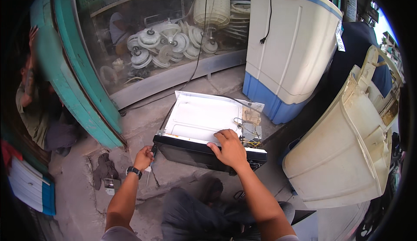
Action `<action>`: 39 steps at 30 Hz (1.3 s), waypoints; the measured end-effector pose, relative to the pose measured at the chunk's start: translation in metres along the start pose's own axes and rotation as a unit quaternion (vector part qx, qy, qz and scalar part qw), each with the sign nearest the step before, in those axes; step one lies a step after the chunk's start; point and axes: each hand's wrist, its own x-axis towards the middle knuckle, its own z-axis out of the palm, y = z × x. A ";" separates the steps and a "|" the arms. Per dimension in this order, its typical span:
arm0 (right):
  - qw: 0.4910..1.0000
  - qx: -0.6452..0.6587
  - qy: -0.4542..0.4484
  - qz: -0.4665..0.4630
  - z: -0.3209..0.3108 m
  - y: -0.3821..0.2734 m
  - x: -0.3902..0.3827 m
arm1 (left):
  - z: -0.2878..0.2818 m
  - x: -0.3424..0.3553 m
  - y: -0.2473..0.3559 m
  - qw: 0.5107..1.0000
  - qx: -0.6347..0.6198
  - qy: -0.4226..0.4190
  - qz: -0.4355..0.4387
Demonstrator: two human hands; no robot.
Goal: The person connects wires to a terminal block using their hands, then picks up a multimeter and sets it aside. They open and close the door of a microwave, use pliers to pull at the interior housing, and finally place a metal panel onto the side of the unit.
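Note:
A microwave oven with its outer cover off stands on the ground before me. Its white metal top faces up, its black front faces me, and wiring and metal parts lie bare on its right side. My right hand lies on the top front edge, fingers stretched over the white panel and thumb apart. Beside the front left corner, my left hand is closed around a slim dark object; a pale piece and a thin line hang below the fist. Its exact kind is unclear.
A dark glove and a small metallic box lie left. Behind stands a glass cabinet with several white round parts. Right are a white-and-blue tub and a cream tub. Another person sits behind the green post.

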 end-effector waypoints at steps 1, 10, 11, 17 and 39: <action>1.000 0.022 0.022 0.003 0.001 0.006 -0.001 | 0.019 -0.011 0.002 0.999 -0.023 0.012 0.027; 0.958 -0.195 0.084 0.191 -0.036 0.140 0.055 | 0.090 -0.043 0.076 0.990 0.064 0.074 0.103; 0.960 -0.195 0.084 0.184 -0.035 0.152 0.056 | 0.089 -0.048 0.081 0.992 0.070 0.059 0.091; 0.970 -0.142 0.094 0.172 -0.047 0.208 0.079 | 0.076 -0.051 0.102 0.989 0.058 0.077 0.113; 0.955 -0.127 -0.132 0.232 0.011 0.209 0.175 | 0.060 -0.068 0.052 0.976 0.157 0.140 0.061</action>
